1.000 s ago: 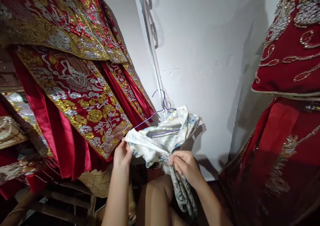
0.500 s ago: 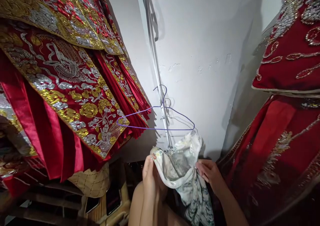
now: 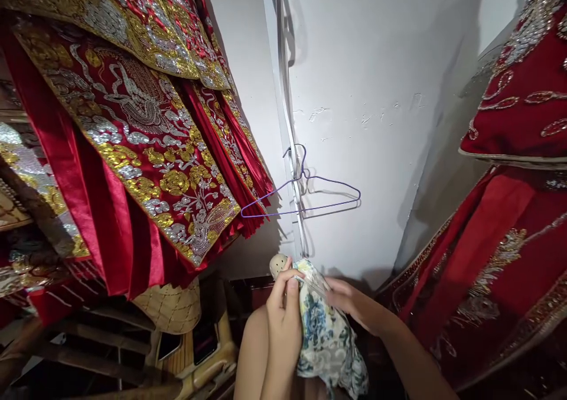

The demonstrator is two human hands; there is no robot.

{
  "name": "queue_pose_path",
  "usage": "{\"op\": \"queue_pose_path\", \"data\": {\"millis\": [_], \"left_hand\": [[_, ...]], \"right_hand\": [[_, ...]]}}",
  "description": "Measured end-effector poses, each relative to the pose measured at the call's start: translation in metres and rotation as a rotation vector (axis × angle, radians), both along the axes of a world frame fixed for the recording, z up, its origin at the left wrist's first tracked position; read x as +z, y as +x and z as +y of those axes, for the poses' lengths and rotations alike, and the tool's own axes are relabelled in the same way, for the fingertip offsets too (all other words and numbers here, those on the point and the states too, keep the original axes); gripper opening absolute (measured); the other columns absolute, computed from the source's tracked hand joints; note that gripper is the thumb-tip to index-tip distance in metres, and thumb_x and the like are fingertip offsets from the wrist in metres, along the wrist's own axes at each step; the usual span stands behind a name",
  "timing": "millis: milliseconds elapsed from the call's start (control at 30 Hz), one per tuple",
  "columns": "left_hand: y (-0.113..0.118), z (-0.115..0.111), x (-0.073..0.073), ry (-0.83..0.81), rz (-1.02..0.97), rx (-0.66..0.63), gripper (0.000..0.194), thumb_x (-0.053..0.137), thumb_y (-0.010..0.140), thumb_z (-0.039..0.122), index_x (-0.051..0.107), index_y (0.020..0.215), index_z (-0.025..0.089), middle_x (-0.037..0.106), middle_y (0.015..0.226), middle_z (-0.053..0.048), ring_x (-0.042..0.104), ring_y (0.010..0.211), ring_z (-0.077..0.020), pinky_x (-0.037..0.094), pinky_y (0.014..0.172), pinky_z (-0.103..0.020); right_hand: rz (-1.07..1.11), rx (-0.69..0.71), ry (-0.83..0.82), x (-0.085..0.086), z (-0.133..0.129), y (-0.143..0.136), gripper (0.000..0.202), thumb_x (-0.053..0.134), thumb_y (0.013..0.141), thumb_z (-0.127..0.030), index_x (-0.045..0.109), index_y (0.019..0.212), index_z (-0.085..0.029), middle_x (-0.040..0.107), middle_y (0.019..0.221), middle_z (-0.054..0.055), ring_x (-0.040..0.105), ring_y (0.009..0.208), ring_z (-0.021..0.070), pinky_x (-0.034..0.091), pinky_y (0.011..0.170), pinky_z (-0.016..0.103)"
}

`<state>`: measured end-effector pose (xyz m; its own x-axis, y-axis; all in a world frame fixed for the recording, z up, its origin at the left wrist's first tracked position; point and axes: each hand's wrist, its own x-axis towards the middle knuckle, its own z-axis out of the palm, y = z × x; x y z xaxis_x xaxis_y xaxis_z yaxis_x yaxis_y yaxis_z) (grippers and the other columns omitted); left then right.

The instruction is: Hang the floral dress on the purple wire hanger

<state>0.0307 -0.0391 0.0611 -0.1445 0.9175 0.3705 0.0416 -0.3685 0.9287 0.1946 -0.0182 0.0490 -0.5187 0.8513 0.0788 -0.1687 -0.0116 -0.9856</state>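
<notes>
A floral cloth garment [image 3: 325, 335], white with blue, green and yellow, hangs from my hands above my knees. My left hand [image 3: 286, 305] pinches its top edge at the left. At the upper right of the cloth, my right hand [image 3: 354, 302] has its fingers closed on the fabric, slightly blurred. Above both hands a thin purple hanger [image 3: 301, 212] hangs by its hook on a white vertical rail [image 3: 287, 104], with nothing on it.
Red garments embroidered in gold and silver [image 3: 146, 140] hang at the left; a beaded red dress [image 3: 496, 240] hangs at the right. At lower left are a quilted beige item [image 3: 170, 308] and two phones on a bamboo chair [image 3: 190, 358].
The garment's wide opening has been drawn closed and my hands have come nearer each other, so its patterned side now shows. The hanger has swung slightly. The whole view has shifted a little.
</notes>
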Motion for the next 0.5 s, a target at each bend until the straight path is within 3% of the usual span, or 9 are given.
{"op": "queue_pose_path", "data": {"millis": [100, 167, 233, 333, 400, 500], "left_hand": [[-0.009, 0.002, -0.003, -0.070, -0.092, -0.058, 0.039, 0.055, 0.093, 0.053, 0.067, 0.110, 0.021, 0.067, 0.119, -0.010, 0.061, 0.114, -0.0266, 0.045, 0.100, -0.035], [-0.009, 0.000, -0.009, -0.105, -0.132, -0.166, 0.045, 0.059, 0.091, 0.052, 0.061, 0.125, 0.023, 0.063, 0.130, -0.010, 0.058, 0.121, -0.0266, 0.045, 0.102, -0.033], [-0.008, -0.003, -0.017, -0.162, -0.135, -0.320, 0.057, 0.067, 0.086, 0.050, 0.056, 0.135, 0.024, 0.061, 0.134, -0.011, 0.059, 0.120, -0.0274, 0.046, 0.102, -0.034], [-0.015, -0.009, -0.025, -0.291, -0.074, -0.503, 0.069, 0.071, 0.082, 0.051, 0.051, 0.141, 0.022, 0.068, 0.116, -0.011, 0.066, 0.091, -0.0234, 0.052, 0.086, -0.034], [-0.025, -0.011, -0.026, -0.319, 0.053, -0.543, 0.058, 0.067, 0.085, 0.051, 0.058, 0.134, 0.020, 0.069, 0.106, -0.009, 0.063, 0.086, -0.0218, 0.051, 0.084, -0.033], [-0.048, -0.007, -0.021, -0.320, 0.413, -0.552, 0.040, 0.058, 0.091, 0.051, 0.073, 0.095, 0.014, 0.069, 0.087, -0.006, 0.059, 0.082, -0.0213, 0.047, 0.077, -0.028]], "right_hand": [[-0.245, 0.007, 0.185, 0.023, 0.009, 0.003, 0.026, 0.074, 0.080, -0.041, 0.070, 0.090, -0.017, 0.064, 0.075, 0.001, 0.057, 0.072, 0.0179, 0.046, 0.070, 0.029], [-0.352, -0.063, 0.249, 0.038, 0.020, 0.006, 0.018, 0.072, 0.080, -0.033, 0.067, 0.077, -0.016, 0.059, 0.066, -0.002, 0.050, 0.062, 0.0135, 0.041, 0.060, 0.025], [-0.382, -0.110, 0.257, 0.053, 0.033, 0.012, 0.021, 0.071, 0.080, -0.034, 0.067, 0.072, -0.015, 0.059, 0.064, -0.001, 0.050, 0.060, 0.0132, 0.040, 0.058, 0.025], [-0.264, -0.068, 0.343, 0.075, 0.050, 0.024, 0.029, 0.073, 0.078, -0.044, 0.072, 0.075, -0.015, 0.067, 0.072, 0.004, 0.060, 0.066, 0.0184, 0.049, 0.065, 0.029], [-0.188, -0.094, 0.460, 0.087, 0.058, 0.033, 0.031, 0.076, 0.076, -0.047, 0.074, 0.077, -0.016, 0.070, 0.078, 0.007, 0.065, 0.073, 0.0222, 0.052, 0.072, 0.033], [-0.185, -0.267, 0.568, 0.098, 0.064, 0.045, 0.029, 0.078, 0.076, -0.045, 0.075, 0.081, -0.017, 0.072, 0.083, 0.009, 0.068, 0.081, 0.0257, 0.054, 0.079, 0.037]]}}
